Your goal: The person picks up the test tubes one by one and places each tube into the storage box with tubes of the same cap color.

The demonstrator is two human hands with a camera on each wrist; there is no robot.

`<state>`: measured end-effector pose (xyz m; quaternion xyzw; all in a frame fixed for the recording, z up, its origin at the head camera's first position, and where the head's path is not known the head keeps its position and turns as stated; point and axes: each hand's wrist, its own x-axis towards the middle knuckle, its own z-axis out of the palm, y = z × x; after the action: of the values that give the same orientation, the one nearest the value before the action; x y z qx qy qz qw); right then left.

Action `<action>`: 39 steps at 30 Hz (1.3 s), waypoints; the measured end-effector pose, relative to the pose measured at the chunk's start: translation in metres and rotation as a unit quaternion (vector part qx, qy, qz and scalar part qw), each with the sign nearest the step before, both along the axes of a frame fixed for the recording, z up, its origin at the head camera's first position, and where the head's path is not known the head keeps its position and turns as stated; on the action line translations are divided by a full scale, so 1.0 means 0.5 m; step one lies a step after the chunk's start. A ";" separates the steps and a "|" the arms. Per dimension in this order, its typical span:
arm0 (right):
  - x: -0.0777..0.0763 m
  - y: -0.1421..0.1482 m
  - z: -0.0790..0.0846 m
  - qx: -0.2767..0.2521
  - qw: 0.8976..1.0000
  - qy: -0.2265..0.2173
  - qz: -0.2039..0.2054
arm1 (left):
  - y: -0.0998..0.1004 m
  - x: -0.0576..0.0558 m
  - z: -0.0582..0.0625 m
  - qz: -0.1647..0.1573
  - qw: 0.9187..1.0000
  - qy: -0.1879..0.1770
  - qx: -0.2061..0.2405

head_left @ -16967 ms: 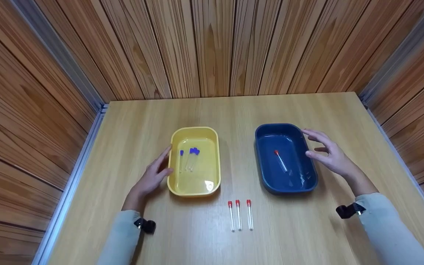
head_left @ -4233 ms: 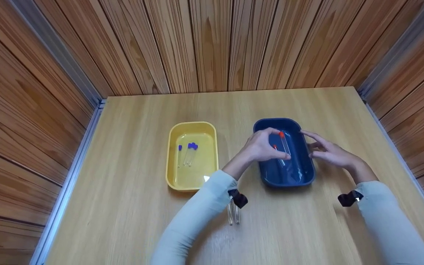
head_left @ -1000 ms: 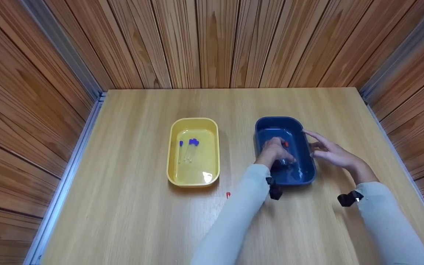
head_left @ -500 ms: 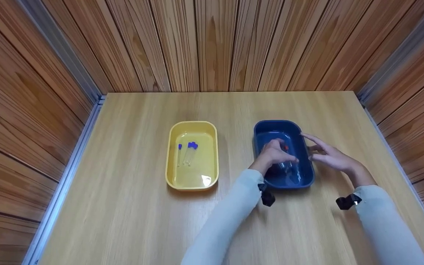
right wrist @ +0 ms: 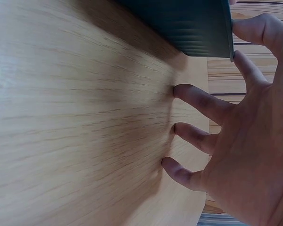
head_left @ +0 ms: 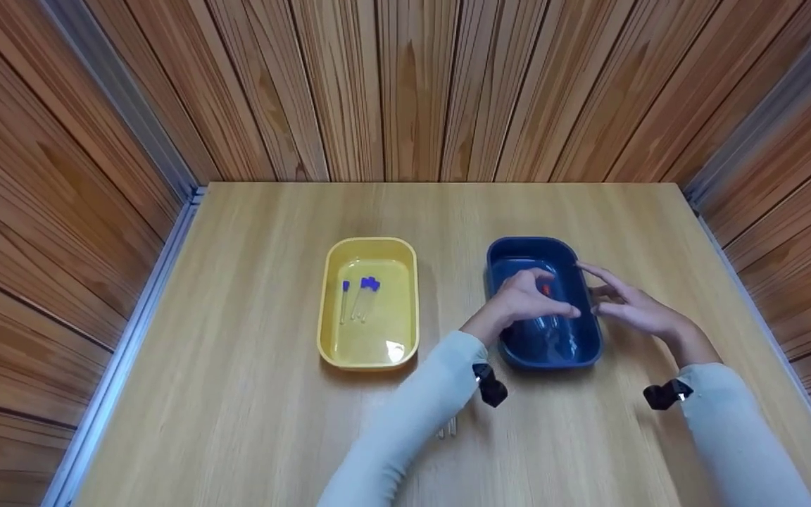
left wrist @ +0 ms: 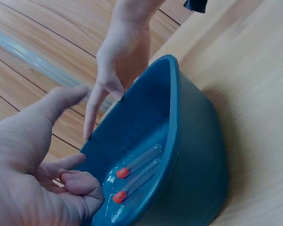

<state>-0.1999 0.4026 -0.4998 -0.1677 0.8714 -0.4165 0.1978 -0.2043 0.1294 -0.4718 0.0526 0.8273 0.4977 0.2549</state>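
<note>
My left hand (head_left: 529, 299) hovers over the blue tray (head_left: 536, 345), thumb spread away from its bent fingers, with nothing in its grasp. Inside that tray, side by side in the left wrist view, lie two red-capped test tubes (left wrist: 142, 161); in the head view the hand hides most of them. My right hand (head_left: 634, 306) touches the tray's right rim with thumb and index finger. Its other fingers reach down to the table in the right wrist view. On the table, the lower ends of two clear tubes (head_left: 452, 427) show beside the left sleeve, which covers the rest.
A yellow tray (head_left: 391, 324) stands to the left, holding several purple-capped test tubes (head_left: 346, 303). Wood-patterned panels (head_left: 412, 91) enclose the table (head_left: 236, 317) at the back and both sides. Each wrist carries a small black camera (head_left: 490, 386).
The red-capped tube my left hand held over the blue tray 4.2 s ago now lies in it beside the first one. The left hand has let go and drawn slightly up; the right hand stays put.
</note>
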 end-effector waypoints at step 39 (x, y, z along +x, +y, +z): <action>0.002 0.002 -0.004 0.005 1.000 -0.018 -0.015 | -0.209 0.098 0.000 -0.106 0.973 0.149 -0.142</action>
<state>-0.1989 0.4035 -0.5016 -0.1459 0.8722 -0.4179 0.2084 -0.1551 0.0249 -0.4720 0.1764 0.9079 0.3321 0.1851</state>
